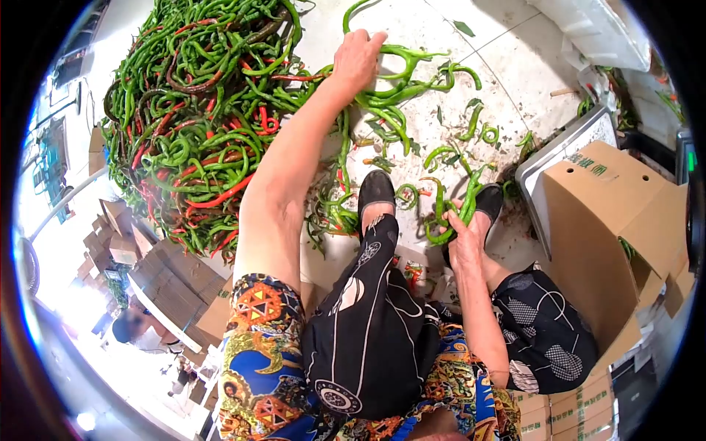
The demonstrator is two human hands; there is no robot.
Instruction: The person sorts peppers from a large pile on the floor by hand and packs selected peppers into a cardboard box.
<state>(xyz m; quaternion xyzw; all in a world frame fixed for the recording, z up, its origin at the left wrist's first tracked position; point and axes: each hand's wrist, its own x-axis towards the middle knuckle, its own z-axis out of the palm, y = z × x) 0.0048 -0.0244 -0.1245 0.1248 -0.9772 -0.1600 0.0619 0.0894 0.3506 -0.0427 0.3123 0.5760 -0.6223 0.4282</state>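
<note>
Many peppers (195, 110) heaped on the floor (507, 55).
Through my distant feed, the right hand (465, 244) pinches green chilies (468, 208) by a shoe (490, 200); the left hand (357, 62) curls over others beside the heap, its grip unclear.

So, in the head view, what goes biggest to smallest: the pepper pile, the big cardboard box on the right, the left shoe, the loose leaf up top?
1. Pepper pile
2. Cardboard box
3. Left shoe
4. Loose leaf

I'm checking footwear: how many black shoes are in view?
2: the left shoe, below the left hand in the picture, and the right shoe, partly hidden behind the green chili peppers in the right hand. Others may be hidden.
</note>
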